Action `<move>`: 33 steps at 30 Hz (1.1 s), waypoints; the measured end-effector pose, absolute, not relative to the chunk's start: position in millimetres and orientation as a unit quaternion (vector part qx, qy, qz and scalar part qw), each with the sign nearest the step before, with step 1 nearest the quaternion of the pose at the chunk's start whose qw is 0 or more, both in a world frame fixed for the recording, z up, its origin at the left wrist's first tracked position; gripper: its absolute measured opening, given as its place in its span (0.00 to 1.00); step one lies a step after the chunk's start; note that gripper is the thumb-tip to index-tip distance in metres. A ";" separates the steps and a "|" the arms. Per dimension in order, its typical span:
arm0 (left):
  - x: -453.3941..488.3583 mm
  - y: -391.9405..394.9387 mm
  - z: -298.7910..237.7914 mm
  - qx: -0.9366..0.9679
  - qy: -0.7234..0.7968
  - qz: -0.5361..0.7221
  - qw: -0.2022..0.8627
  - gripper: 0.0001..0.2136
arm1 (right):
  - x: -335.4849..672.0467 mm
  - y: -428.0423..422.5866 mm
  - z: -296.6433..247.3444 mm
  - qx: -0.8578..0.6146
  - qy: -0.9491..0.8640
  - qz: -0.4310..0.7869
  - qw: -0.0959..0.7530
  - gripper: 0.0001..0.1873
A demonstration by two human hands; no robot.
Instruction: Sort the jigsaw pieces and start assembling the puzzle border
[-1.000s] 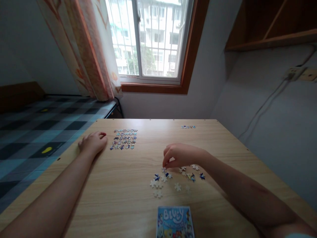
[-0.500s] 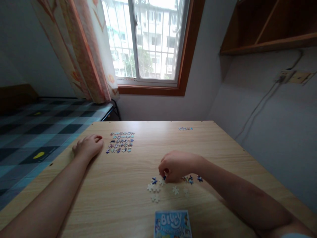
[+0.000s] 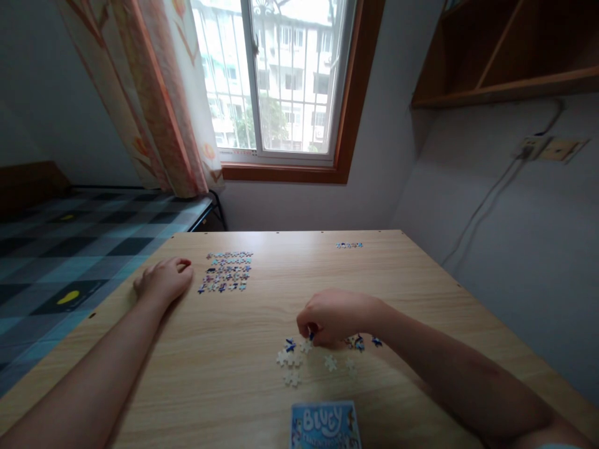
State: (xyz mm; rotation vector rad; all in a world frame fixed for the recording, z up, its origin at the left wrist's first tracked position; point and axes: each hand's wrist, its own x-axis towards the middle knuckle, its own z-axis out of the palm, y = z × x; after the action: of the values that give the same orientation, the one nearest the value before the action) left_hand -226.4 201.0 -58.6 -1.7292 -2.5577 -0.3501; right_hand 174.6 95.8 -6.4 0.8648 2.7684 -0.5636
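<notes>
My right hand (image 3: 334,317) bends down over a loose group of jigsaw pieces, thumb and fingertips pinched on a dark blue puzzle piece (image 3: 311,336). Pale, face-down jigsaw pieces (image 3: 289,359) lie just nearer to me, with a blue one (image 3: 291,345) beside them. More coloured pieces (image 3: 358,342) show partly from under my wrist. At the table's left edge rests my left hand (image 3: 163,277), fingers loosely spread and holding nothing. To its right, several rows of puzzle pieces (image 3: 227,272) lie face up.
A blue box lettered "Bluey" (image 3: 325,427) lies at the near side of the wooden table (image 3: 210,374). A short row of pieces (image 3: 349,245) sits near the far edge. Left of the table is a bed with a checked cover (image 3: 107,231); a window (image 3: 290,87) is ahead.
The view has tilted slightly, so everything sits a little lower in the picture. Both hands keep nearly the same places, the right still pinching at the loose pieces.
</notes>
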 end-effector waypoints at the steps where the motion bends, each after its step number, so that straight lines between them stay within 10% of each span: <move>1: -226.7 201.2 -59.1 -0.557 -0.822 -0.113 0.018 0.22 | 174.2 94.7 -6.0 0.298 0.933 -0.180 0.094 0.12; 33: -224.6 197.2 -58.3 -0.556 -0.821 -0.130 0.025 0.20 | 173.2 86.3 -14.8 0.339 0.916 -0.201 0.071 0.16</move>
State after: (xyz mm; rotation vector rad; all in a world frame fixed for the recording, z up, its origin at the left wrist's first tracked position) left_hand -224.6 197.2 -58.3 -1.7178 -2.5378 -0.4033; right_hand 173.2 86.3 -14.8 1.0191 2.7552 -0.6058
